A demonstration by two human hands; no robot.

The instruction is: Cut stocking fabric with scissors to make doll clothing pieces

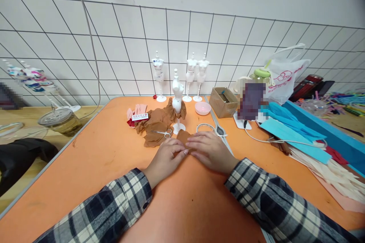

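1. Two plaid sleeves reach in over the orange worktop from the near edge.
2. The left hand lies palm down. Its fingers are narrow and set close together, with the tips at the near edge of a brown scrap.
3. The right hand also lies palm down, fingers together, touching the left fingertips and covering the scrap's right side. I cannot tell whether either hand pinches the scrap or only presses on it.
4. The scrap lies flat on the worktop at mid-table, just in front of a mannequin's base.
5. Small scissors rest on a brown cloth heap, just beyond the left hand.
6. A ring of tape lies just beyond the right hand.
7. The mannequin stands upright with brown cloth about its waist.
8. A card lies left of the heap. A pink bowl and a box sit to the right.
9. Three bare mannequins stand at the wall grid.
10. Blue sheets lie far right, and a jar stands far left.
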